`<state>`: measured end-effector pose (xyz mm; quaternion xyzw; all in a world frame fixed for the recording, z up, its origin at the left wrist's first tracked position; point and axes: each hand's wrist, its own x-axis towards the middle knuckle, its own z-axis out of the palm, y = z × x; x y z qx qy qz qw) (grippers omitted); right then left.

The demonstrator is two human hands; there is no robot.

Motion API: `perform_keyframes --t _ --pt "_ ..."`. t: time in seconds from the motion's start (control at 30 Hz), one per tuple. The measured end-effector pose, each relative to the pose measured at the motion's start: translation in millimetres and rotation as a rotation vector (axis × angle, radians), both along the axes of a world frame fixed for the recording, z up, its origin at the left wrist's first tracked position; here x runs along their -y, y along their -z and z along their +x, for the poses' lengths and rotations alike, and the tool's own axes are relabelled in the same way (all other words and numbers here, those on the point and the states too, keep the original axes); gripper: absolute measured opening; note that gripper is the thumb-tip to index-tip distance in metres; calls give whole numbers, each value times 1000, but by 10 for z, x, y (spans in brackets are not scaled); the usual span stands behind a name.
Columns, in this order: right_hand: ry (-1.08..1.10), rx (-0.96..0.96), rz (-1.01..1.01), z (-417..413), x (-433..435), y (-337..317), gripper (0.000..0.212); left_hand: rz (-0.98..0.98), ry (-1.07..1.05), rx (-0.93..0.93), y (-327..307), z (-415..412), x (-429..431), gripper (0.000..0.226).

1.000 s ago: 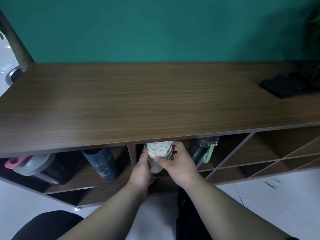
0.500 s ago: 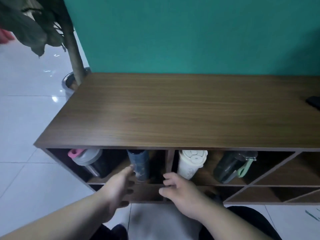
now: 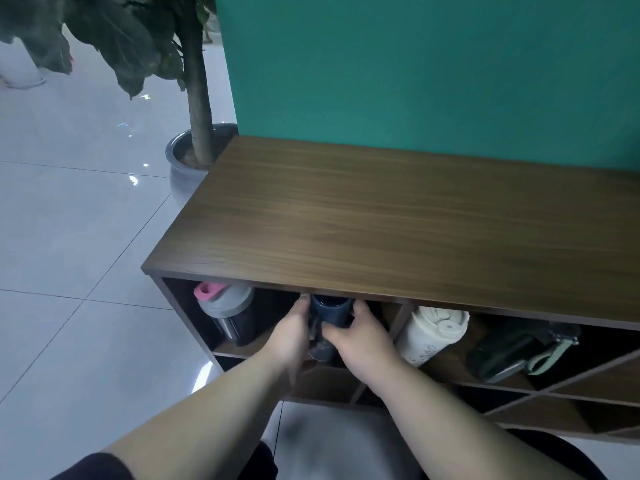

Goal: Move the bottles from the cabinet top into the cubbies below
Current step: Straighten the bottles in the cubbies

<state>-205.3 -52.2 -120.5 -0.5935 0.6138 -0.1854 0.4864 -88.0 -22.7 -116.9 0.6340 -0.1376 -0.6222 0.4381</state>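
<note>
Bottles: four, all in the cubbies (image 3: 450, 372).
Hands: two.
Blue bottle (image 3: 330, 315): left cubby, between the hands.
Left hand (image 3: 291, 336): gripping it.
Right hand (image 3: 363, 336): gripping it too.

Both hands, left (image 3: 290, 336) and right (image 3: 360, 337), clasp the dark blue bottle (image 3: 329, 315) in the leftmost cubby (image 3: 194, 313).

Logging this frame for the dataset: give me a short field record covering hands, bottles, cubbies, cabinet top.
left hand: gripping navy bottle, left side
right hand: gripping same bottle, right side
left cubby: grey bottle with pink lid, navy bottle
next cubby: cream bottle, dark bottle with green strap
cabinet top: no bottles on the visible part
beside cabinet: potted plant
</note>
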Motion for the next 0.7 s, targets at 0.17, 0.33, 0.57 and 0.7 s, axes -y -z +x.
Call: perform_keyframes --t 0.17,0.33,0.57,0.7 --pt "3 -2 4 26 7 0 55 25 -10 -5 -19 -1 -28 54" --pt "70 81 117 -3 -226 81 76 103 -79 30 -170 282 -256 62" --pt "-250 48 176 606 -515 128 79 51 -50 211 -282 1235 -793 36" --pt "-205 34 63 1087 -281 -2 95 58 -117 101 -173 1233 -752 39"
